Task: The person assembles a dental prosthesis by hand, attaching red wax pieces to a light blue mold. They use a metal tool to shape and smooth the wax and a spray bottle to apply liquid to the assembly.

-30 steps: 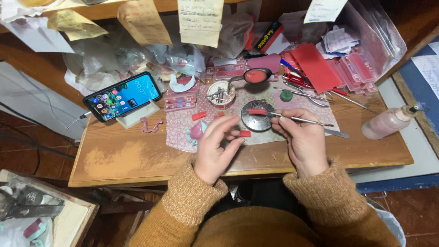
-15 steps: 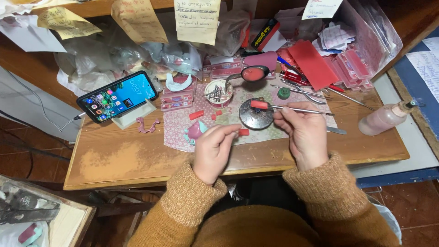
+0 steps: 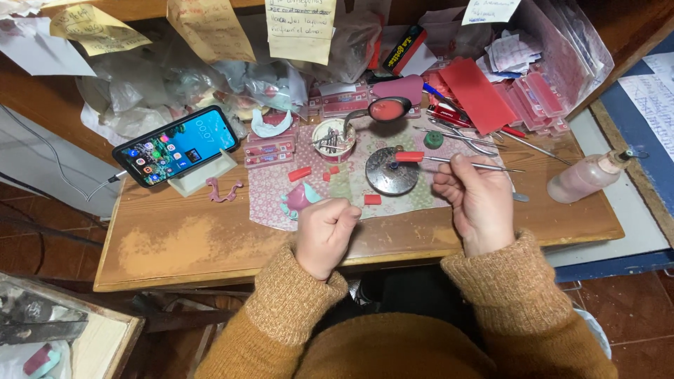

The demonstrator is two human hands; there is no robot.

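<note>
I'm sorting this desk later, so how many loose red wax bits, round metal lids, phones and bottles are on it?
Red wax bits: 4
Round metal lid: 1
Phone: 1
Bottle: 1
Total: 7

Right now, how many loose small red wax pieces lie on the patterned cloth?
3: one left of the metal disc, one tiny beside it, one below the disc. Others may be hidden.

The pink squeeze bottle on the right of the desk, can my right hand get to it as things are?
Probably yes: the desk between right hand and bottle looks bare, but the hand is holding a thin metal tool.
</note>
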